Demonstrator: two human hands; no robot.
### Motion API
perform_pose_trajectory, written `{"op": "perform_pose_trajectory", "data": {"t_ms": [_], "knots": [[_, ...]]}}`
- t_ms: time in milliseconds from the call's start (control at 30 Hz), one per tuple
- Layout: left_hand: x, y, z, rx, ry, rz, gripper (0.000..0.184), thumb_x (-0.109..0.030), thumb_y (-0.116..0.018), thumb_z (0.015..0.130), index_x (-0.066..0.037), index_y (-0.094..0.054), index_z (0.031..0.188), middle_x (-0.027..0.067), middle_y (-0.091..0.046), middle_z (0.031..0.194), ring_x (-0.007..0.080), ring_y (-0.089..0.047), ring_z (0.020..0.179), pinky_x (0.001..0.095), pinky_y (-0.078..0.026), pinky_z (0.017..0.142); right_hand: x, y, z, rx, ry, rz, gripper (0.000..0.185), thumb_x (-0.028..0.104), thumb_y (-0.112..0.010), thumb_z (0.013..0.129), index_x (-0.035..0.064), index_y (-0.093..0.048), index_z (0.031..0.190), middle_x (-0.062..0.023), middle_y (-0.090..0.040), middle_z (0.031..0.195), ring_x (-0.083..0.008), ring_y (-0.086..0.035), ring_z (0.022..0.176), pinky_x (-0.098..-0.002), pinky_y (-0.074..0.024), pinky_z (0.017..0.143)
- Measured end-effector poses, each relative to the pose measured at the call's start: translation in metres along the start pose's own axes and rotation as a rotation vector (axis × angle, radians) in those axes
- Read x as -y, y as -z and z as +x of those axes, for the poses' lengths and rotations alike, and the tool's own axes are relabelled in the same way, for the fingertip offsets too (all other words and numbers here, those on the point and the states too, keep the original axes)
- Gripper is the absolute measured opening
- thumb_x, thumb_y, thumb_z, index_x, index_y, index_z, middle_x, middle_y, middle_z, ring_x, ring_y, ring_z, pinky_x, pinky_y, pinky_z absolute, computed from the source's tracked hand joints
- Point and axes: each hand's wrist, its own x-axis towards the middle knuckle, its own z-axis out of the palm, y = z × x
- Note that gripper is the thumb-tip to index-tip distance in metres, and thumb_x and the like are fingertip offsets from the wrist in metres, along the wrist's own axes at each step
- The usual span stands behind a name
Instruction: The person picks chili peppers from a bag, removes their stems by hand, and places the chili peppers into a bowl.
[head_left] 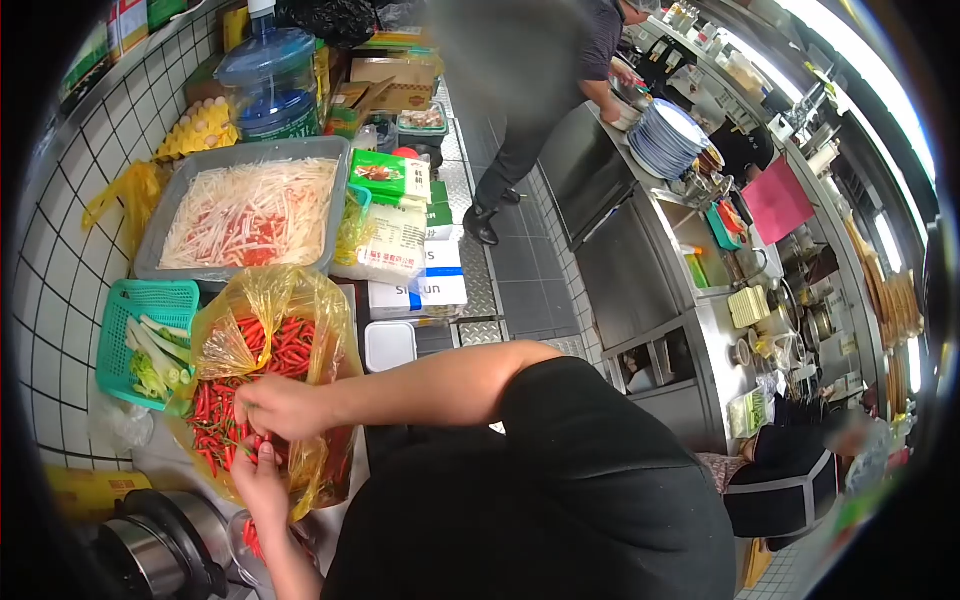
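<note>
An open yellow plastic bag (335,350) full of small red chili peppers (285,345) stands on the counter before me. My right hand (278,406) is inside the bag's mouth, its fingers closed in a pinch over the peppers; what lies between its fingertips is hidden. Just below it, my left hand (262,484) has thumb and fingers closed on a red chili pepper (262,440). Under my left forearm, a clear container (240,560) with some red peppers in it is partly covered.
A teal basket (112,340) with scallions sits left of the bag. Behind it is a grey tub (340,190) of pale shreds. A metal pot (190,530) stands lower left. Across the aisle, a person (595,70) stands by stacked plates (665,140); another person (790,480) is lower right.
</note>
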Motion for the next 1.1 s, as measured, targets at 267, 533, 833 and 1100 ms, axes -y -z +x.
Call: {"op": "perform_pose_trajectory", "data": {"t_ms": [267, 533, 833, 1100], "knots": [[-0.02, -0.005, 0.001, 0.018, -0.06, 0.568, 0.011, 0.003, -0.052, 0.087, 0.004, -0.063, 0.087, 0.0086, -0.064, 0.079, 0.0138, -0.058, 0.074, 0.0308, -0.047, 0.066, -0.018, -0.024, -0.007, 0.017, 0.185, -0.491, 0.023, 0.023, -0.06, 0.086, 0.0012, -0.056, 0.081, -0.0196, -0.061, 0.08, -0.0405, -0.061, 0.077, -0.0485, -0.0477, 0.067], [-0.038, -0.009, -0.023, 0.056, 0.084, 0.681, 0.021, -0.008, -0.053, 0.092, 0.002, -0.061, 0.108, 0.0248, -0.064, 0.094, 0.0388, -0.063, 0.09, 0.0419, -0.05, 0.08, -0.007, -0.019, -0.01, 0.022, 0.309, -0.775, 0.025, 0.018, -0.075, 0.07, 0.0066, -0.055, 0.081, -0.0127, -0.062, 0.074, -0.0319, -0.066, 0.07, -0.0412, -0.0519, 0.059], [-0.053, 0.083, -0.115, -0.555, 0.069, 0.643, 0.019, -0.009, -0.058, 0.091, 0.002, -0.063, 0.106, 0.0182, -0.066, 0.095, 0.0287, -0.066, 0.083, 0.0368, -0.052, 0.077, -0.005, 0.036, 0.043, 0.389, -0.511, -0.62, 0.013, 0.011, -0.052, 0.09, 0.0011, -0.059, 0.085, -0.0083, -0.06, 0.066, -0.0196, -0.057, 0.063, -0.0322, -0.0452, 0.062], [-0.016, 0.091, -0.129, -0.61, -0.034, 1.072, 0.034, -0.001, -0.072, 0.072, 0.001, -0.062, 0.105, 0.0172, -0.059, 0.107, 0.0368, -0.057, 0.101, 0.0407, -0.045, 0.093, -0.059, 0.065, 0.119, 0.328, -0.207, -0.994, 0.027, 0.019, -0.055, 0.089, -0.0041, -0.067, 0.092, -0.0276, -0.066, 0.089, -0.0405, -0.065, 0.088, -0.0459, -0.0502, 0.08]]}}
